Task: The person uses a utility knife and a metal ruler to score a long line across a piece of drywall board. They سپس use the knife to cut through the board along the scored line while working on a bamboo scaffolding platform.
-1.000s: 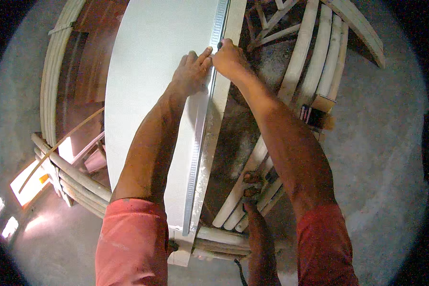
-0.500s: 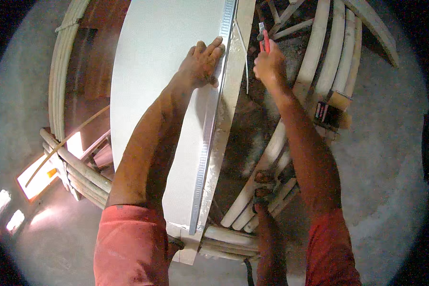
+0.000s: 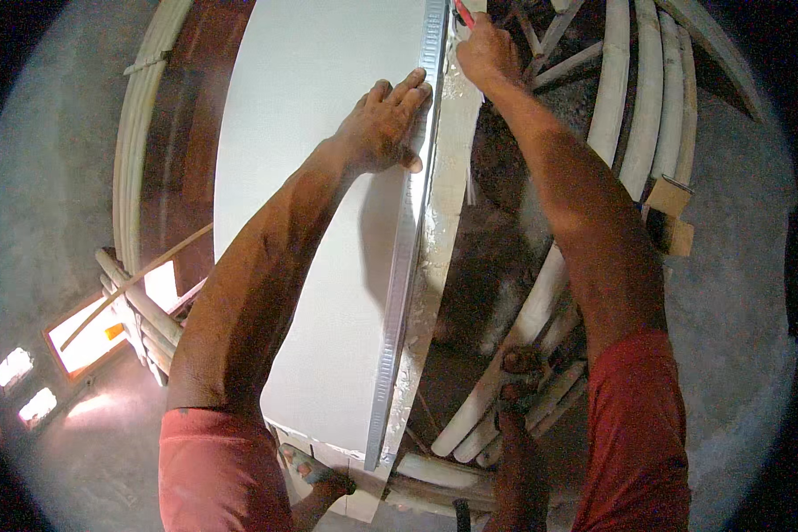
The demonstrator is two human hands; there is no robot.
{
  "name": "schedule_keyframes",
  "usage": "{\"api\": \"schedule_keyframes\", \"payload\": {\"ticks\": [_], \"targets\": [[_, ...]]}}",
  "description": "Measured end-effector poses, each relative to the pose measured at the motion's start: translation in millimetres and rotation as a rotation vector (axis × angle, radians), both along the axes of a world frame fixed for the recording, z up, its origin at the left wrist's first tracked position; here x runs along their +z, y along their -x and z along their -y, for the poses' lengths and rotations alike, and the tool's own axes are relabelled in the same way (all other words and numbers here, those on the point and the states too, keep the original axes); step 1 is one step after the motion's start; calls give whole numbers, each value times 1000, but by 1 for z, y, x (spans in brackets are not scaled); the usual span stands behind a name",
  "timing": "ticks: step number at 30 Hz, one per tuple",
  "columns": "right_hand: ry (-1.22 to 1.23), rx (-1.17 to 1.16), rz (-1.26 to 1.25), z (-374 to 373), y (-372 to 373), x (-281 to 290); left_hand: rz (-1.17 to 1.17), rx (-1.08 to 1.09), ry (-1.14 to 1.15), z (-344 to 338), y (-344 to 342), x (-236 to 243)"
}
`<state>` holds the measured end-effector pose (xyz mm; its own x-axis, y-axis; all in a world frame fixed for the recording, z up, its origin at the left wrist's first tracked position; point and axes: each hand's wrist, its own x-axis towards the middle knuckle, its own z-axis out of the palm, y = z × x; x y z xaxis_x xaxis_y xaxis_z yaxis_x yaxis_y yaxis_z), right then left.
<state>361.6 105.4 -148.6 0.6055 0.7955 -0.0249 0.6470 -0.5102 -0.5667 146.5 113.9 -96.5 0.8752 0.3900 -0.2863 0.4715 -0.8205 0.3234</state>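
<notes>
A white board (image 3: 284, 115) lies before me with a long slotted metal strip (image 3: 384, 390) along its right edge. My left hand (image 3: 383, 124) presses on the board and strip, fingers stretched out and thumb apart. Farther forward, my right hand (image 3: 489, 51) is closed on a red-handled cutter (image 3: 465, 15) at the strip's far end; its tip is hard to make out. A pale backing panel (image 3: 439, 266) with a rough, flaking surface shows beneath the board's right side. A thin white sliver (image 3: 473, 177) hangs beside that panel.
Long pale poles (image 3: 612, 106) rest on the right, with cardboard pieces (image 3: 669, 197) on them. More poles (image 3: 133, 177) are bundled at left, near a bright rectangular opening (image 3: 75, 332). My bare legs and feet show low in the picture, above a concrete floor (image 3: 740, 310).
My right hand swung right off the strip with the red cutter, then moved forward to the strip's far end. My left hand stayed pressed down. The white sliver appeared beside the panel.
</notes>
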Motion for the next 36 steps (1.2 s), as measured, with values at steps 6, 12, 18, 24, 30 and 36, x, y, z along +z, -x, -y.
{"api": "schedule_keyframes", "payload": {"ticks": [6, 12, 18, 24, 30, 36], "targets": [[-49, -66, 100, 7, -66, 6, -103, 35, 14, 3, -6, 10], [-247, -4, 5, -33, -56, 13, -74, 19, 21, 3, -6, 15], [-35, -8, -220, -29, 7, 43, -108, 24, 26, 3, -6, 17], [31, 23, -245, -17, 15, 40, -96, 8, 17, 2, -5, 12], [259, -62, 88, -1, -53, 33, -1, 8, -62, 3, -4, 6], [-133, -114, -199, 15, -109, 16, -59, 23, -33, 3, -6, 11]]}}
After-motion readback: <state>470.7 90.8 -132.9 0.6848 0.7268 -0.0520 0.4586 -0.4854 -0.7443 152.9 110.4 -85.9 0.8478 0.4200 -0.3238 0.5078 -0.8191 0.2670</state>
